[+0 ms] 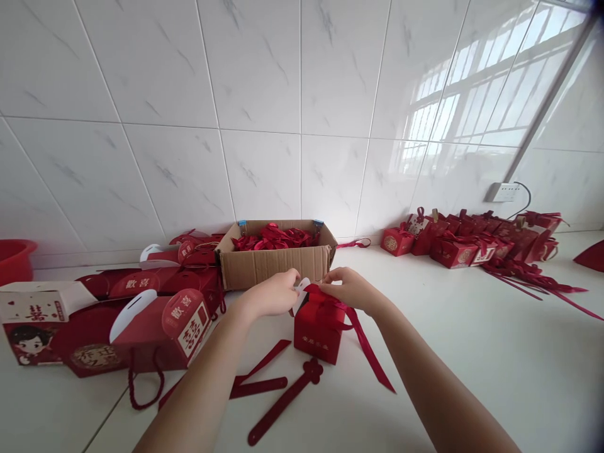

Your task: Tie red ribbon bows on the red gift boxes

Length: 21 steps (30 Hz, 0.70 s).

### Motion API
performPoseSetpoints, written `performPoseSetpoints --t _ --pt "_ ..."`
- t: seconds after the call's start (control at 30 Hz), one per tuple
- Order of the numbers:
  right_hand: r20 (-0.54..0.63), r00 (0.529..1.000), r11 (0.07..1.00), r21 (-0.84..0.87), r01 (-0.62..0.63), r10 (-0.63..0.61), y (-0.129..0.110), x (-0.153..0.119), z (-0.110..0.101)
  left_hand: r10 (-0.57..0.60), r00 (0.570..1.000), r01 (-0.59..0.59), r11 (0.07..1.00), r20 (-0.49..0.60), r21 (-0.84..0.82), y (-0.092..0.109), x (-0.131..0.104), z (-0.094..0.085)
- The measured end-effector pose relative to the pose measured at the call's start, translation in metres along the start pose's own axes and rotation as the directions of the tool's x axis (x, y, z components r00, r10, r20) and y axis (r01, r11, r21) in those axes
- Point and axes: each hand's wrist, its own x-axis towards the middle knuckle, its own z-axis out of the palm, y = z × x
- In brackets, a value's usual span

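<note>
A small red gift box [317, 336] with pale lettering stands upright on the white surface between my hands. My left hand [278, 292] pinches a flap [301, 296] at its top left, whose white inner side shows. From the right, my right hand [352, 289] has its fingers closed on the top edge of the box; the exact grip is partly hidden. A red ribbon [370, 352] is around the box, with a loose tail trailing right. In front of the box lies a dark red strap with a flower-shaped end [285, 402], near another strap [258, 387].
A cardboard box [274, 267] of red ribbons stands against the tiled wall behind. Several larger red boxes [155, 333] are grouped at left, by a red basin [16, 258]. Many small gift boxes [455, 251] and loose ribbons [528, 274] lie at right, below a power socket [503, 192].
</note>
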Motion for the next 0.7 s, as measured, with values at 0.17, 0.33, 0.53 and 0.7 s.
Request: performPoseSetpoints --t 0.17,0.33,0.53,0.7 --pt "0.026 1.0 1.0 0.005 0.012 -0.012 0.001 0.001 0.002 0.005 1.0 -0.005 1.0 0.011 -0.026 0.001 0.0 0.001" --pt "0.026 1.0 1.0 0.004 -0.001 0.001 0.0 0.001 0.001 0.005 1.0 -0.004 1.0 0.009 -0.029 0.0 -0.001 0.0" --pt "0.033 0.999 1.0 -0.027 0.006 -0.005 0.001 0.004 0.013 0.005 1.0 -0.005 1.0 0.001 -0.02 0.003 -0.005 0.0" --pt "0.042 0.998 0.998 -0.042 0.048 -0.046 0.0 0.004 0.02 0.022 1.0 -0.022 1.0 0.022 0.005 0.006 -0.007 0.0"
